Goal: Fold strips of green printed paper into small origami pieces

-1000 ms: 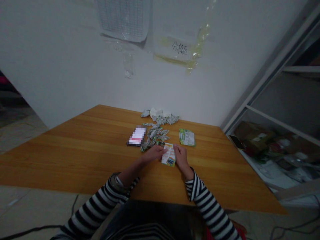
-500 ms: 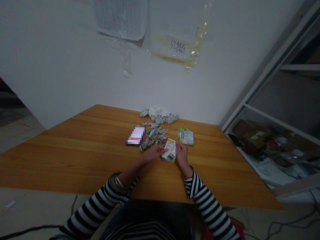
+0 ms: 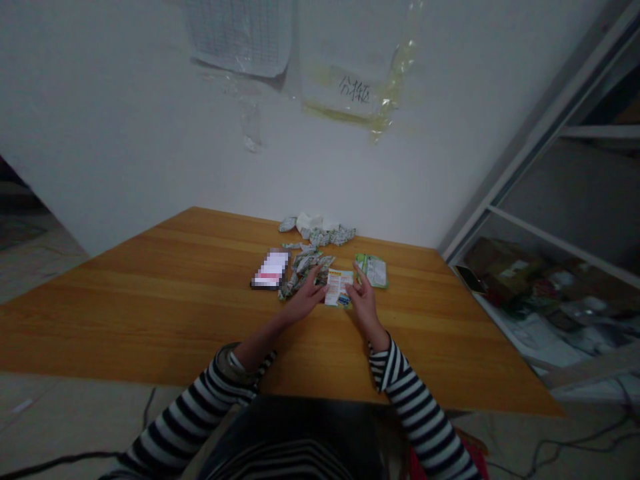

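Note:
A small printed packet (image 3: 339,289), white with orange and blue marks, is held between my two hands just above the wooden table (image 3: 175,307). My left hand (image 3: 306,295) pinches its left edge and my right hand (image 3: 363,298) grips its right edge. Just left of the packet lies a heap of small green-and-white sachets (image 3: 304,267), touching my left fingers. A flat green packet (image 3: 373,269) lies behind my right hand.
A phone (image 3: 271,271) lies left of the sachet heap. More sachets and crumpled white paper (image 3: 318,231) sit near the wall. A metal shelf (image 3: 545,233) with cluttered goods stands at the right. Papers are taped to the wall.
Both hands have carried the printed packet away from me toward the sachet heap and the green packet, and it now faces more flatly upward.

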Available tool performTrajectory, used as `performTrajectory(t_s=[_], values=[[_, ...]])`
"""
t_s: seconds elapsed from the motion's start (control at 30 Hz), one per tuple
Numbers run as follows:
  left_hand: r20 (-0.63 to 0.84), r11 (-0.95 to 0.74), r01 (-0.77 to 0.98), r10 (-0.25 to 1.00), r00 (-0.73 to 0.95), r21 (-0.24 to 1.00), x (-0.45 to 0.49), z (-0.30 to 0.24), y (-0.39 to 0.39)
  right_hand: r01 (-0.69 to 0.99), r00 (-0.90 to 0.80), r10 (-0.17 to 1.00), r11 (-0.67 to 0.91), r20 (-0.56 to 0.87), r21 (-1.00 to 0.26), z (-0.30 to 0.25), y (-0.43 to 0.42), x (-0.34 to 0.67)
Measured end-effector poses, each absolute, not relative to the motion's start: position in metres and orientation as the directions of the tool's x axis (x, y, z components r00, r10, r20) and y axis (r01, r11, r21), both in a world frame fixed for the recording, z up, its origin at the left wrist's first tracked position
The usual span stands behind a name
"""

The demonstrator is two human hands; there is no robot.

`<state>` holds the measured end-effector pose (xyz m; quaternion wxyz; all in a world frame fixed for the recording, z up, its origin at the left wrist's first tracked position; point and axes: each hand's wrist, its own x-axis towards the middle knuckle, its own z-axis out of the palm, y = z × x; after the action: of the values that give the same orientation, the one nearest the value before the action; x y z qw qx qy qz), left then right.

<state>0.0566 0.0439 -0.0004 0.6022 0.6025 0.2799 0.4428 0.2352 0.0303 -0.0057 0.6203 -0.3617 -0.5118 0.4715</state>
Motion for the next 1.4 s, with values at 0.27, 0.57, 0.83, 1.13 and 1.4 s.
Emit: performTrajectory(t_s=[0.27, 0.57, 0.83, 1.13, 1.4], values=[[0.35, -0.325, -0.133, 0.847, 0.4, 0.936, 0.053, 0.003, 0.049, -0.304, -0.037, 0.97, 0.22, 0.242, -0.927, -0.007, 0.035, 0.24], [0.238, -0.225, -0.08, 0.943, 0.233, 0.971, 0.049, 0.009, 0.05, -0.209, -0.201, 0.946, 0.212, 0.254, -0.955, 0.006, 0.028, 0.241], [0.095, -0.018, -0.284, 0.96, 0.263, 0.959, 0.056, 0.003, 0.048, -0.095, -0.004, 0.943, 0.331, 0.333, -0.939, -0.004, 0.034, 0.237], [-0.005, 0.133, -0.375, 0.946, 0.324, 0.917, 0.052, 0.0, 0.05, -0.034, 0.088, 0.926, 0.371, 0.367, -0.928, -0.008, 0.029, 0.226], [0.055, 0.077, -0.365, 0.94, 0.337, 0.928, 0.058, 0.005, 0.044, -0.003, 0.185, 0.91, 0.378, 0.371, -0.926, -0.008, 0.029, 0.224]])
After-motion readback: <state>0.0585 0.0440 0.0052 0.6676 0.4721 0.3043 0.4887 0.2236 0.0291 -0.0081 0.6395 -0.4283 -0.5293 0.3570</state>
